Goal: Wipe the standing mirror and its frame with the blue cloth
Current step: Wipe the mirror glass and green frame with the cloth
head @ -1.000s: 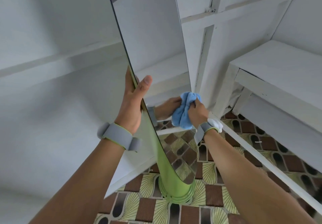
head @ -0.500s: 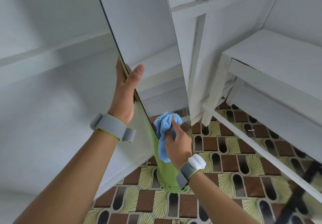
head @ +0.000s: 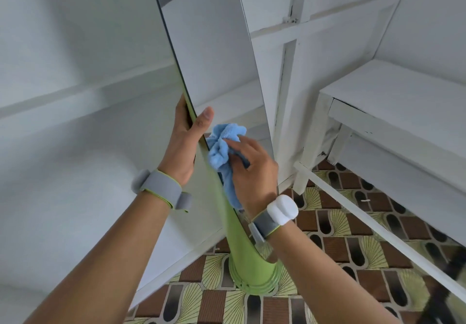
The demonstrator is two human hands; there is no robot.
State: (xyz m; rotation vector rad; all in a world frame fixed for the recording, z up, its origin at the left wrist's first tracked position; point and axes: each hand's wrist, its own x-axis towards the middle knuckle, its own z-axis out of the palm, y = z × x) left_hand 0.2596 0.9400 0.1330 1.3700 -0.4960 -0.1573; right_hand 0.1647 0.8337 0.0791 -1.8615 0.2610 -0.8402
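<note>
The standing mirror [head: 214,54] rises from the patterned floor [head: 335,245] in a white-panelled corner, seen almost edge-on, its long glass face turned to the right and reflecting pale white wall panels. Its frame [head: 233,225] is light green, a thin strip along the near edge that widens lower down and flares into a round ribbed green base [head: 254,281] standing on the brown-and-yellow tiles.

Left hand [head: 185,144] is up on that near edge now, fingers behind the mirror, thumb laid across the front of the frame: a firm grip clamped round the edge. A grey strap with green trim circles that wrist.

And the right hand [head: 252,172] is in on the glass, fingers curled round the blue cloth [head: 222,152], holding it bunched against the mirror just beside the green edge and right below the left thumb. The cloth is a soft, fluffy light blue, crumpled into folds at the top, with a tail hanging down along the frame under the palm. The right wrist carries a grey band with a white puck on it.

Off to the right, a white desk [head: 393,102] stands against the wall, well apart from the mirror, with a white rail [head: 378,225] running diagonally above the tiles.
</note>
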